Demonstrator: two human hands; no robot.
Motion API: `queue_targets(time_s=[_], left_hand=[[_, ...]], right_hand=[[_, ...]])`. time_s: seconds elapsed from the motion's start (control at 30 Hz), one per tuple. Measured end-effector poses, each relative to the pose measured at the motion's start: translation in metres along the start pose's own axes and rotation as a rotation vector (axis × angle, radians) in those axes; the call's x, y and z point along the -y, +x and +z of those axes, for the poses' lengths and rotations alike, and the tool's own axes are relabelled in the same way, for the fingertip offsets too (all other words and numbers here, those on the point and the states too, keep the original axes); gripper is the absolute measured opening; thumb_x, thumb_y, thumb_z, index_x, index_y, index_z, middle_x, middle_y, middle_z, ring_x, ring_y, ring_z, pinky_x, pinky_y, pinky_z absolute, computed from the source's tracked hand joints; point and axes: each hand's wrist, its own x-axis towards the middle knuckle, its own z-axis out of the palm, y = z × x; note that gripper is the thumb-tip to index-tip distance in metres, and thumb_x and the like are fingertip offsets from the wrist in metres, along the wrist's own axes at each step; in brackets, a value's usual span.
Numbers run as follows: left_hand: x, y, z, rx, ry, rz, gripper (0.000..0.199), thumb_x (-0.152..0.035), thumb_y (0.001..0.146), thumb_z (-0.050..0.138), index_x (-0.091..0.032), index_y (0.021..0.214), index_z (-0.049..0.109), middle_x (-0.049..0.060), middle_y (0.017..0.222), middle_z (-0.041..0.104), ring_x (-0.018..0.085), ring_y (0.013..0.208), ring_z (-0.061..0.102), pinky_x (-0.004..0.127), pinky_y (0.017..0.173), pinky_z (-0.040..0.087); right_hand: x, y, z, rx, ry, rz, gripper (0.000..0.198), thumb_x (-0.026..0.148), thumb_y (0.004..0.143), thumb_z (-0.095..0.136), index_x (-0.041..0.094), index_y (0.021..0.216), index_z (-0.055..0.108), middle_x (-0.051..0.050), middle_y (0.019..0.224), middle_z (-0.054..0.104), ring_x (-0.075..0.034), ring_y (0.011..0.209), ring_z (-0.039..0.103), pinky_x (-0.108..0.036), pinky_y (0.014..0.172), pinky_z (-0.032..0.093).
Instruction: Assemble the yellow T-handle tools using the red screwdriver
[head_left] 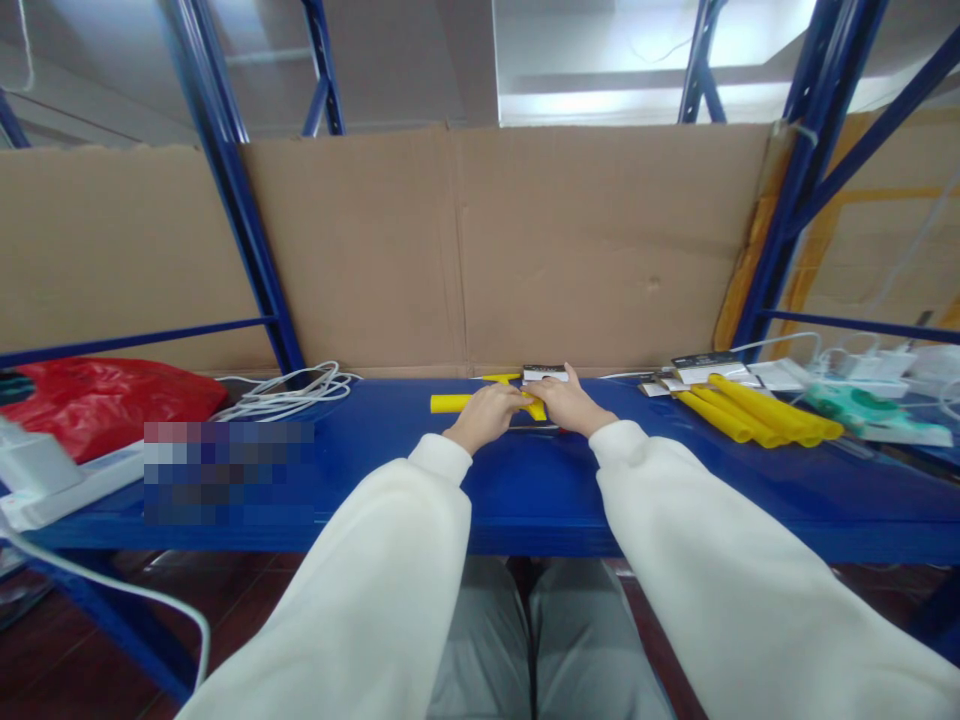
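Observation:
Over the blue shelf top, my left hand [489,414] closes on a yellow tube-handled tool. Its round yellow handle [448,403] sticks out to the left of that hand, and a narrow yellow crosspiece [501,378] shows just behind the fingers. My right hand [568,401] meets the left one, its fingers pinched at the tool's yellow end [535,408]. A black-and-white card [545,372] shows right behind the right fingers. My fingers hide the middle of the tool, so its exact kind is unclear.
Several yellow tubes [757,412] with printed cards lie at the right, beside a green-and-white item [862,408]. At left are coiled white cable [296,395], a red plastic bag [120,400] and a power strip [82,485]. Cardboard [465,250] stands along the back.

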Motion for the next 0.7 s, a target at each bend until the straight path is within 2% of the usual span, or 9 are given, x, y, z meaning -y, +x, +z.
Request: queue_targets(time_s=[0.2, 0.33, 0.5, 0.7], left_hand=[[-0.001, 0.0, -0.003, 0.008, -0.035, -0.052, 0.035, -0.007, 0.086, 0.055, -0.023, 0.109, 0.076, 0.006, 0.113, 0.074, 0.02, 0.106, 0.067, 0.032, 0.097, 0.051], [-0.002, -0.001, -0.006, 0.024, -0.047, -0.144, 0.034, -0.008, 0.085, 0.056, -0.022, 0.109, 0.076, 0.006, 0.113, 0.074, 0.02, 0.108, 0.067, 0.032, 0.1, 0.05], [-0.002, -0.002, -0.01, 0.003, -0.047, -0.331, 0.036, -0.009, 0.086, 0.057, -0.024, 0.115, 0.074, 0.006, 0.12, 0.072, 0.02, 0.116, 0.064, 0.03, 0.103, 0.048], [0.008, -0.006, -0.019, -0.005, 0.008, -0.67, 0.036, -0.018, 0.09, 0.056, -0.026, 0.121, 0.072, 0.007, 0.122, 0.071, 0.023, 0.112, 0.066, 0.03, 0.096, 0.051]], right_hand=[[-0.003, -0.001, -0.001, -0.007, -0.02, 0.009, 0.052, 0.004, 0.089, 0.037, 0.025, 0.13, 0.061, -0.01, 0.128, 0.067, -0.025, 0.12, 0.059, -0.063, 0.116, 0.007], [-0.006, -0.002, -0.003, -0.019, -0.039, 0.037, 0.05, 0.002, 0.087, 0.039, 0.021, 0.126, 0.065, -0.013, 0.123, 0.07, -0.026, 0.118, 0.061, -0.06, 0.116, 0.009], [-0.007, -0.001, -0.006, -0.045, -0.039, 0.099, 0.047, 0.003, 0.088, 0.037, 0.016, 0.123, 0.065, -0.016, 0.12, 0.07, -0.025, 0.115, 0.062, -0.053, 0.114, 0.015], [-0.01, -0.001, -0.007, -0.084, 0.02, 0.256, 0.036, 0.011, 0.093, 0.037, 0.011, 0.12, 0.061, -0.019, 0.106, 0.073, -0.027, 0.106, 0.066, -0.044, 0.103, 0.031]])
